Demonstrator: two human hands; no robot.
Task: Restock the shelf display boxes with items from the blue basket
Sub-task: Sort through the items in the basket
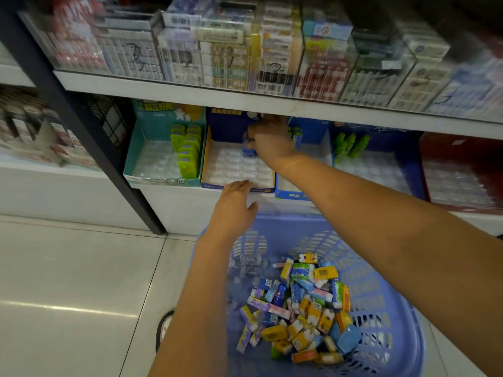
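From my remote view: right hand [268, 138] is deep in the navy display box [211, 186] on the lower shelf, fingers curled, gripping a small blue item [248, 151] at the back of its white tray (a bit blurred, can't read the label). Left hand [235, 202] is relaxed, fingers straight, tips resting on that box's front edge, holding nothing. Blue basket [402, 308] sits on the floor just below the shelf, with a pile of small mixed packets [304, 308] inside. Teal display box [163, 182] just to the left holds green clips [187, 151] along its right side.
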